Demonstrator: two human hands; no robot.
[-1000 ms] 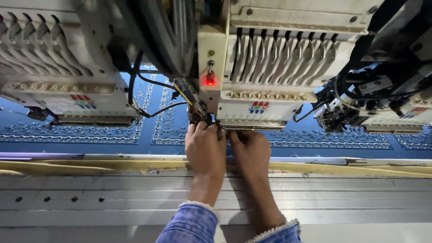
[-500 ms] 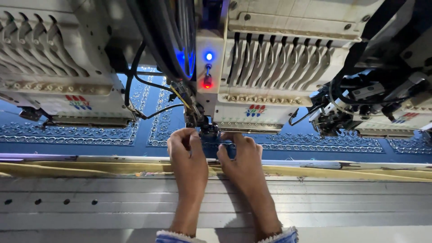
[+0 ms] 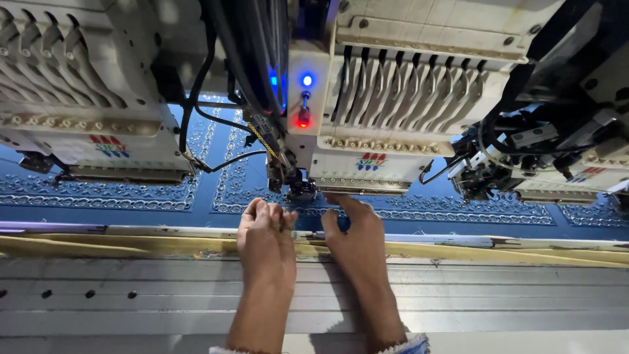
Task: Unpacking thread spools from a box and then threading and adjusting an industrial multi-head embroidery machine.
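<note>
- Blue embroidered fabric (image 3: 426,219) was stretched flat beneath the embroidery head (image 3: 393,98).
- Left hand (image 3: 265,239) was loosely curled at the fabric's near edge.
- Right hand (image 3: 354,229) was spread, fingers reaching under the needle area (image 3: 301,190).

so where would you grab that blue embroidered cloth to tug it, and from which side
Probably the bare blue strip of the blue cloth just beyond the yellowed frame edge, coming from the near side. It lies flat and stretched, and the machine heads overhang the far part. The left hand and right hand are at that edge.
</note>
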